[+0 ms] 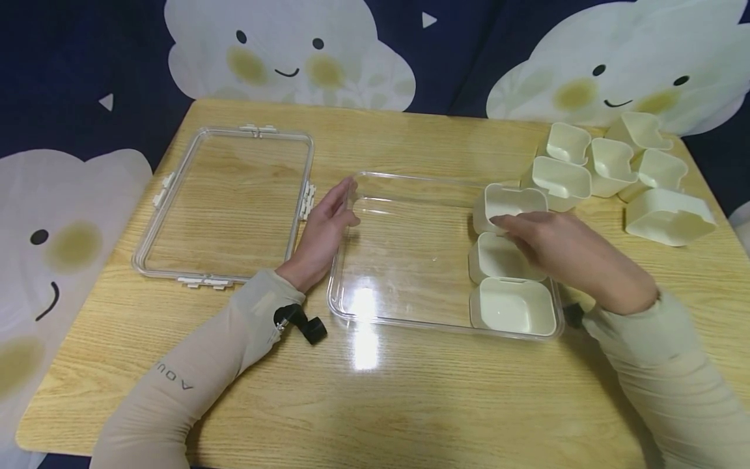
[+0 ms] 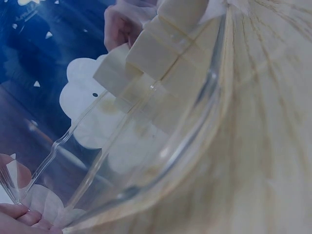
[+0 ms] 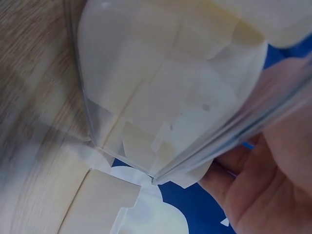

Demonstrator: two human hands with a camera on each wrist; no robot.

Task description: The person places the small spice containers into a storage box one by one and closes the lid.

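Observation:
A clear plastic box (image 1: 404, 260) lies on the table with its opening up. My left hand (image 1: 321, 238) grips its left wall, thumb over the rim and fingers outside. Along the right end of the box stand cream cups in a column: a front cup (image 1: 512, 309), a middle cup (image 1: 498, 255) and a far cup (image 1: 486, 212). My right hand (image 1: 562, 244) reaches over the right wall and pinches the wall of the far cup. In the right wrist view, that hand's palm (image 3: 278, 180) shows beside the box wall; its fingertips are hidden.
Several more cream cups (image 1: 609, 166) stand at the back right of the table, near the box's far right corner. A clear lid (image 1: 225, 202) with white clips lies flat on the left. Behind the table (image 1: 375, 404) hangs a dark blue cloth (image 1: 451, 65) with clouds.

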